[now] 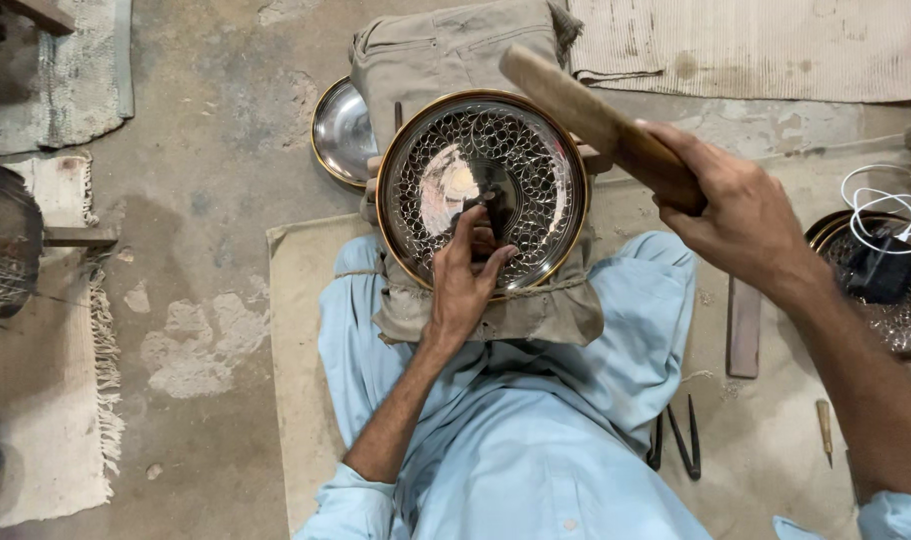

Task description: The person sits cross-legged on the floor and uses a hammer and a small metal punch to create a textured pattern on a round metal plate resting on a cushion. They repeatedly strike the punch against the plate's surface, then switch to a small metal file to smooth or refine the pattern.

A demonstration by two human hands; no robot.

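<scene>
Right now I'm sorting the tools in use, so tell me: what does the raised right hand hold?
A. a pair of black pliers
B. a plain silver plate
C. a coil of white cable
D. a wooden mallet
D: the right hand grips a wooden mallet lifted above the patterned plate, while the left hand steadies a small punch there.

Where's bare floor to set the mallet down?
Bare concrete floor left of the engraved plate, between the fringed rug and the mat. Crowded right: a wooden strip, pliers, and a second plate.
</scene>
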